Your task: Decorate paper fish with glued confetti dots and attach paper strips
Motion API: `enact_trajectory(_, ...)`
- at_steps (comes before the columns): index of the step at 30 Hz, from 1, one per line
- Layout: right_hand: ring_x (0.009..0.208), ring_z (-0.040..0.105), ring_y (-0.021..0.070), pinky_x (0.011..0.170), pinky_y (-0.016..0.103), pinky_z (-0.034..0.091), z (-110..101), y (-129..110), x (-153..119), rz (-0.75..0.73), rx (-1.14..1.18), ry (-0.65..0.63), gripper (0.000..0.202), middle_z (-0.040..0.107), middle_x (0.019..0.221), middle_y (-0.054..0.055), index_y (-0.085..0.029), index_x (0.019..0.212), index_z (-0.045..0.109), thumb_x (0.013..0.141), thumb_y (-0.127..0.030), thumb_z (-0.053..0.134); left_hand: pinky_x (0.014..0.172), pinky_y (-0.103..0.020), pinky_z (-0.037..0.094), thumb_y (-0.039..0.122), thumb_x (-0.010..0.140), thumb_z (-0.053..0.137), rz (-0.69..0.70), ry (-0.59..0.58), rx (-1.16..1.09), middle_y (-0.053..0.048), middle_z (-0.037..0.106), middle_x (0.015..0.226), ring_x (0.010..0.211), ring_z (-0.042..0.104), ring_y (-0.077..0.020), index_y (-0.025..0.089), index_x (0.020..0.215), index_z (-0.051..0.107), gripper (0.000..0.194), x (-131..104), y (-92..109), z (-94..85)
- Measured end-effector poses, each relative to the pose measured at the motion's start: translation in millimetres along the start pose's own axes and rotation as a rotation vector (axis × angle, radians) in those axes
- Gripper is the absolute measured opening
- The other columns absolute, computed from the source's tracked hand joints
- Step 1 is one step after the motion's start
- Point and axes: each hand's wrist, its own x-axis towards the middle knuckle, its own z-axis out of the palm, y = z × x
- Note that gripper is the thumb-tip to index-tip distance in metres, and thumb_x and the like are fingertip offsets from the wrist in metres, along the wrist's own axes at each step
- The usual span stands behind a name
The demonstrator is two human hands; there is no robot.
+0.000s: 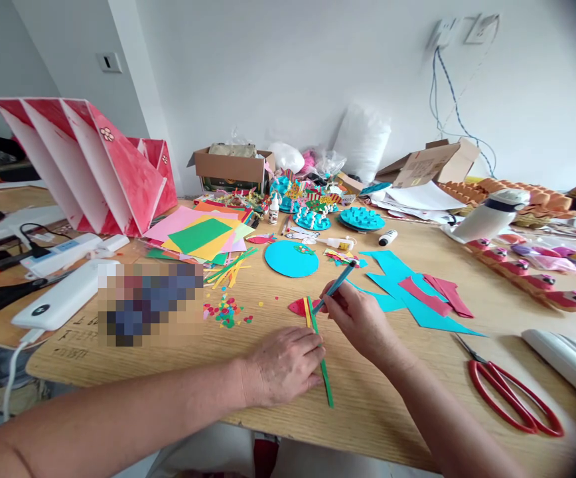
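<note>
My left hand (284, 364) lies flat near the table's front edge, its fingers pressing down a long green paper strip (326, 382). A yellow strip (308, 312) lies beside the green one at its far end. My right hand (360, 320) holds a blue pen (338, 285) slanted down, its tip on the strips next to a small red paper piece (296, 307). Just beyond lies a blue paper disc (290, 259).
Red-handled scissors (511, 392) lie at the right front. Blue and red paper offcuts (417, 292) sit right of my hands, confetti bits (225, 311) to the left. Coloured paper sheets (201, 236), a red folded board (99, 166), boxes, glue bottles and craft pieces fill the back.
</note>
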Motion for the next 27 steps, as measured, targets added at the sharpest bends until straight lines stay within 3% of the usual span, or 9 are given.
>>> enact_trajectory(21, 0.054, 0.054, 0.0125, 0.052, 0.023, 0.036, 3, 1, 20, 0.01, -0.059, -0.009, 0.011, 0.06, 0.062, 0.002, -0.019, 0.07, 0.045, 0.079, -0.024, 0.039, 0.092, -0.033, 0.037, 0.029, 0.082, 0.049, -0.02, -0.019, -0.017, -0.01, 0.054, 0.109, 0.108, 0.046, -0.0205, 0.013, 0.099, 0.051, 0.024, 0, 1, 1.2)
enact_trajectory(25, 0.055, 0.054, 0.0127, 0.052, 0.024, 0.039, -11, 2, 22, 0.066, 0.122, 0.124, 0.012, 0.058, 0.061, 0.001, -0.018, 0.084, 0.048, 0.078, -0.027, 0.043, 0.095, -0.031, 0.035, 0.027, 0.081, 0.049, -0.007, -0.019, -0.012, -0.01, 0.054, 0.109, 0.107, 0.046, -0.0195, 0.012, 0.1, 0.05, 0.024, 1, 2, -0.5)
enact_trajectory(27, 0.05, 0.052, 0.0115, 0.049, 0.023, 0.039, -22, -1, 18, 0.117, 0.29, 0.238, 0.028, 0.054, 0.059, -0.003, -0.019, 0.1, 0.045, 0.075, -0.029, 0.05, 0.096, -0.031, 0.034, 0.027, 0.081, 0.05, -0.001, -0.017, -0.008, -0.01, 0.054, 0.109, 0.107, 0.045, -0.019, 0.011, 0.102, 0.05, 0.026, 1, 1, -0.6)
